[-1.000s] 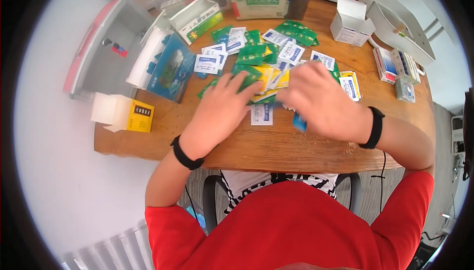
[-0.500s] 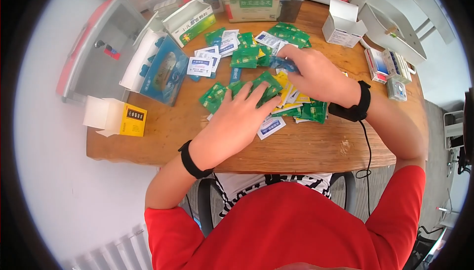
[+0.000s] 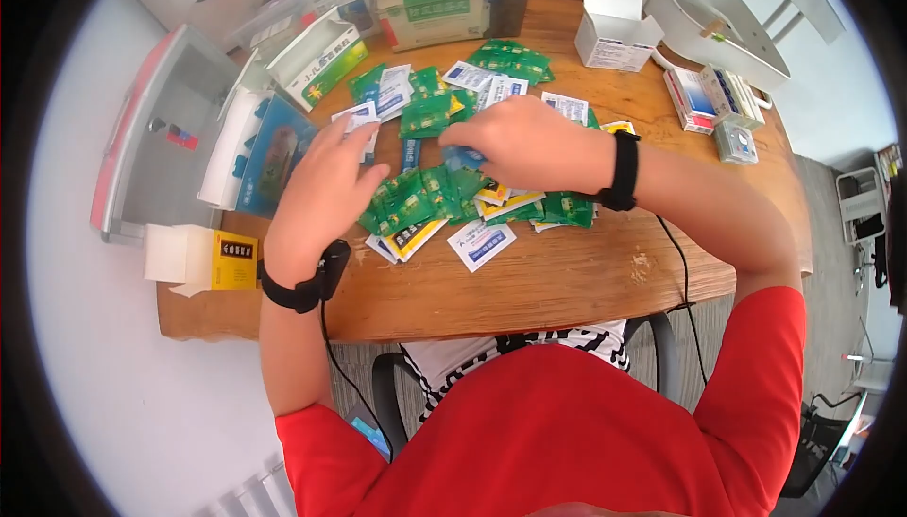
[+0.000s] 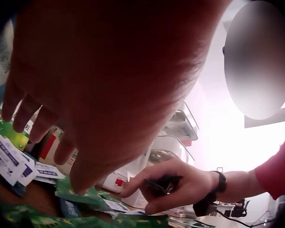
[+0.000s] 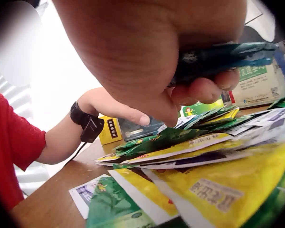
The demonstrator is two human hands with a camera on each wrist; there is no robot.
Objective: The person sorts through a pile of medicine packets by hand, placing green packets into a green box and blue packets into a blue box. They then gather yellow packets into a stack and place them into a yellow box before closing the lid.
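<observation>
On the brown wooden table (image 3: 539, 281), a flat white paper sachet with blue print (image 3: 482, 245) lies nearest us. Just beyond, we see a heap of glossy green sachets (image 3: 416, 203) with yellow-and-white sachets (image 3: 418, 237) among them. Over it, the right hand (image 3: 529, 144) curls round a glossy blue packet (image 5: 223, 59), gripping it. To the left, we find the left hand (image 3: 326, 181), fingers loosely extended, near an open blue cardboard box (image 3: 274, 158); whether it touches the white sachets (image 4: 7, 159) there, we cannot tell. Farther off stand an open white-and-green carton (image 3: 329, 71) and, farthest, a clear plastic bin (image 3: 511, 2).
</observation>
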